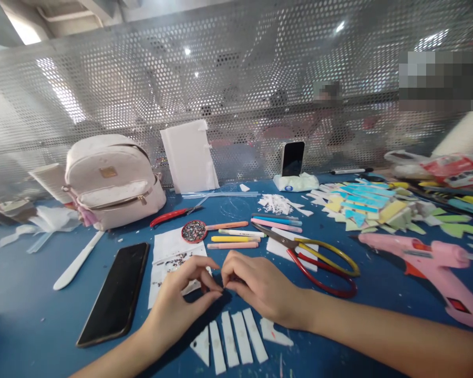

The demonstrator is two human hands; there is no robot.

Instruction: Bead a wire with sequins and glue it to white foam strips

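Observation:
My left hand (181,299) and my right hand (256,283) meet fingertip to fingertip over the blue table (31,315), pinching something very small between them; the item itself is too small to make out. Just below the hands lie several white foam strips (232,344) side by side. Behind my left hand is a white paper (169,262) with dark glitter scattered on it, and a round red lid of glitter (194,231). Large scissors (319,260) with red and yellow handles lie right of my right hand.
A black phone (116,294) lies at the left, a white plastic knife (76,261) beyond it. A pale backpack (112,181), red pliers (171,215), several pastel pens (240,236), a pink glue gun (429,268), coloured foam scraps (370,207) and a propped phone (292,158) stand further back by the perforated metal screen (236,94).

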